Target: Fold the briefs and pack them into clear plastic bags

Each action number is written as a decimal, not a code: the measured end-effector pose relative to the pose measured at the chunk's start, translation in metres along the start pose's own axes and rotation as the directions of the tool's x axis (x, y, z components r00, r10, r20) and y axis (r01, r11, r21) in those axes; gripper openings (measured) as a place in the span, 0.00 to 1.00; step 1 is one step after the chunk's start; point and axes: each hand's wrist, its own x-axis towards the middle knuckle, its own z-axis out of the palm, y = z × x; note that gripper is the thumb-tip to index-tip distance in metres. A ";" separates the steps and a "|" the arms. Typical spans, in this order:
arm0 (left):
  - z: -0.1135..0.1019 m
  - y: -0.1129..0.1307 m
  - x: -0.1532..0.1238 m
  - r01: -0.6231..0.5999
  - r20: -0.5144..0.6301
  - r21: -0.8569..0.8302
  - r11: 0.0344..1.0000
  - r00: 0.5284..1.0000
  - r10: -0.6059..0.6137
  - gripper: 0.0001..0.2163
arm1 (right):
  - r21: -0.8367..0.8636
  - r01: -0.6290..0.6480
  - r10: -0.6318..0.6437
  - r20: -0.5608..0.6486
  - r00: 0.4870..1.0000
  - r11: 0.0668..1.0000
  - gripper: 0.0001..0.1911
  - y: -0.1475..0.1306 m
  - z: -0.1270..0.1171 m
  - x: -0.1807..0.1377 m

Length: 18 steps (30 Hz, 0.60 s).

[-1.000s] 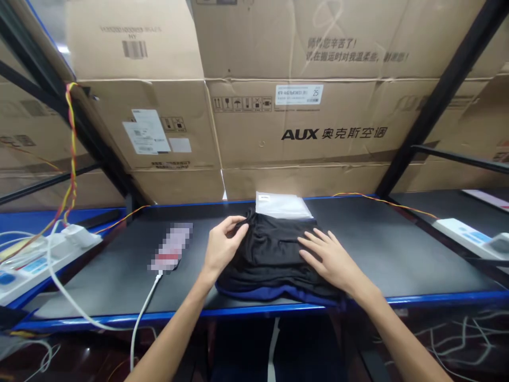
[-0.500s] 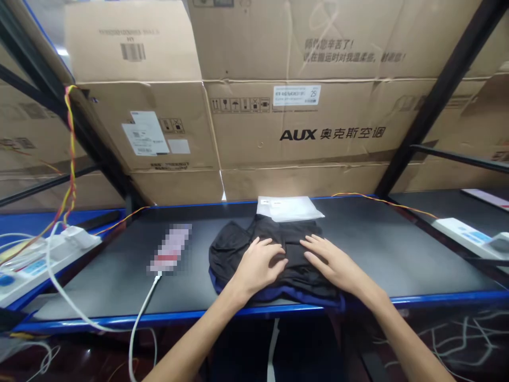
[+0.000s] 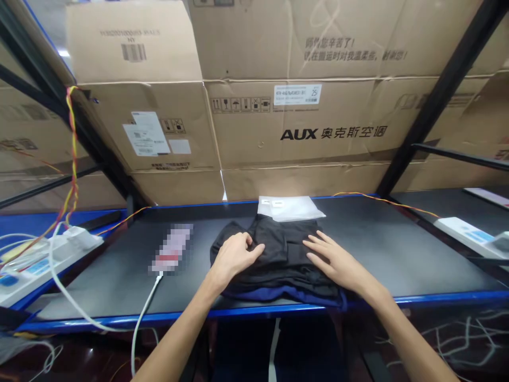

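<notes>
A folded black garment with a dark blue layer along its near side lies at the table's front edge. On its left part rests my left hand, its fingers bent down against the cloth and its thumb held apart. My right hand lies open on the garment's right side, fingers spread and nearly flat. Just behind the garment is a white, flat plastic packet, touching or partly under its far edge; I cannot tell which.
On the left a blurred-out phone lies with a white cable plugged in. Power strips sit at both sides. Cardboard stands behind the black table, between dark metal posts. Loose cables hang below.
My left hand has slid left across the garment, from its middle to its left part, and its fingers are more bent. My right hand has barely moved.
</notes>
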 end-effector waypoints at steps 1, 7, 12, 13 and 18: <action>0.001 0.000 0.000 -0.010 0.008 -0.010 1.000 1.000 0.010 0.12 | 0.009 -0.002 0.002 0.001 1.000 1.000 0.26 0.000 0.000 0.000; 0.002 0.006 -0.003 -0.015 -0.020 -0.148 0.989 1.000 0.012 0.06 | 0.115 -0.027 0.031 -0.032 0.999 0.993 0.26 0.006 -0.004 -0.008; -0.007 0.020 -0.003 -0.022 -0.061 -0.321 0.947 0.998 0.002 0.04 | 0.222 -0.151 0.191 -0.171 0.967 0.963 0.27 0.026 -0.007 -0.025; -0.008 0.027 -0.002 -0.039 -0.082 -0.363 0.931 0.997 0.010 0.04 | 0.222 -0.179 0.222 -0.184 0.957 0.958 0.28 0.030 -0.006 -0.028; 0.008 0.073 -0.003 -0.232 -0.150 -0.462 0.856 0.972 0.182 0.11 | 0.125 -0.217 0.236 -0.160 0.959 0.968 0.26 0.044 0.002 -0.036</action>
